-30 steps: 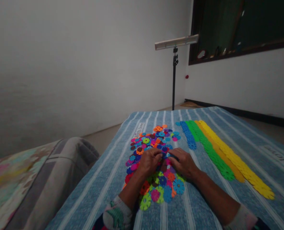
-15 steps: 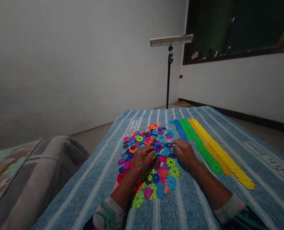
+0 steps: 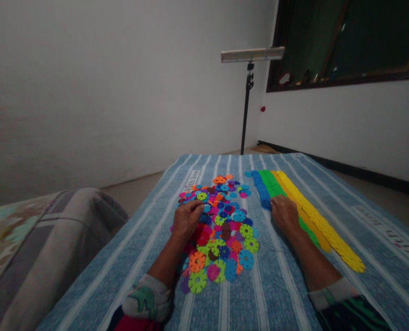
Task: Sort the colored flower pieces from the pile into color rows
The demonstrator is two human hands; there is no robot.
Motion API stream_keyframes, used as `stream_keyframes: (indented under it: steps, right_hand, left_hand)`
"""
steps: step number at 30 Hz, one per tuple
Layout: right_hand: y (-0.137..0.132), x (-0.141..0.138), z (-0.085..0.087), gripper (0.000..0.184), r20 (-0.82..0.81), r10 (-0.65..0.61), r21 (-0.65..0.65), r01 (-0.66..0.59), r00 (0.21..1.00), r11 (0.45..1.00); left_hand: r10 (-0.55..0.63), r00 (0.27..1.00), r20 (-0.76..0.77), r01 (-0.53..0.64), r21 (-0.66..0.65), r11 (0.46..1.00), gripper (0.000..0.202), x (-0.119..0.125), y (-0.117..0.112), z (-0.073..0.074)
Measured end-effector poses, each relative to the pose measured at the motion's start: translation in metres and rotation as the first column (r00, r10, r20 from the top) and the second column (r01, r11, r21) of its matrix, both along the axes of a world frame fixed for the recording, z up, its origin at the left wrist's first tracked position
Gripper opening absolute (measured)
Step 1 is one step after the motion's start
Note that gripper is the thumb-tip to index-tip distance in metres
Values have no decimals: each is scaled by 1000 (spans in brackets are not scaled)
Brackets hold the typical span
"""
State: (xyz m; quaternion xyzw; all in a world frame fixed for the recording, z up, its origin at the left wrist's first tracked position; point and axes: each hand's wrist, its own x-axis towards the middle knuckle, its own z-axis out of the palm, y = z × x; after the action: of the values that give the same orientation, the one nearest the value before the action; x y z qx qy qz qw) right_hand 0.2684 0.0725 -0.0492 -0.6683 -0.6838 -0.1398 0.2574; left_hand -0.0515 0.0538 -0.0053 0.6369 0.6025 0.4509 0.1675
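A loose pile of multicoloured plastic snowflake discs [image 3: 236, 247] lies on a striped blue cloth. Over the pile's left side is my left hand [image 3: 187, 219], its thumb and fingers pinched beside a light blue disc; whatever they hold is hidden. My right hand [image 3: 284, 212] is closed at the near end of the blue row [image 3: 259, 186], fingertips on a blue snowflake disc [image 3: 266, 203]. Right of it run overlapping rows of discs in green [image 3: 269, 181], orange-yellow [image 3: 303, 214] and yellow [image 3: 323, 227]. My right hand and wrist cover part of the green row.
The striped cloth [image 3: 139, 257] covers the table or bed beneath the discs. A lamp bar on a black stand [image 3: 246, 110] rises behind the far edge. To the left is a grey draped cover [image 3: 83, 230]. White walls and a dark window [image 3: 356, 41] stand beyond.
My right hand has moved right from the pile's edge to the near end of the blue row. My left hand has shifted left and slightly away over the pile.
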Motion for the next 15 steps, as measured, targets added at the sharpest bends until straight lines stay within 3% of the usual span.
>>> stream_keyframes:
  steps: [9,12,15]
  right_hand:
    - [-3,0,-4,21,51,-80,-14,80,996,997]
    - [-4,-5,-4,21,8,-17,-14,17,1000,1000]
    - [-6,-18,-3,21,-25,121,20,-120,992,993]
  left_hand:
    - [112,993,23,-111,-29,993,29,-17,8,-5]
    - [107,993,-46,-108,-23,994,27,-20,9,-9]
    - [80,988,-135,-82,-11,997,26,-20,6,-9]
